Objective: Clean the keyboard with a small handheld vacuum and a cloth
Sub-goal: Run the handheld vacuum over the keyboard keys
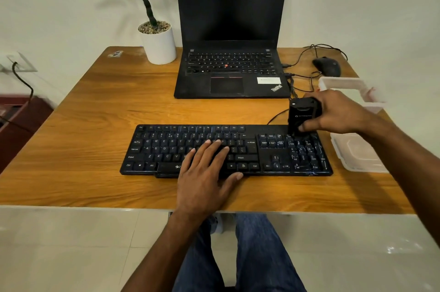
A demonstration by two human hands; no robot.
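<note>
A black keyboard (164, 149) lies across the front half of the wooden table (83, 125). My left hand (207, 168) rests flat on its middle keys with the fingers spread and straight. My right hand (338, 113) grips a small black handheld vacuum (301, 113), holding it upright with its lower end on the top right corner of the keyboard, above the number pad. No cloth is in sight.
An open black laptop (228, 72) stands behind the keyboard. A white potted plant (159, 44) is at the back left. A black mouse (327, 65) with cables lies at the back right. A clear plastic box (345, 88) and its lid (359, 156) sit by the right edge.
</note>
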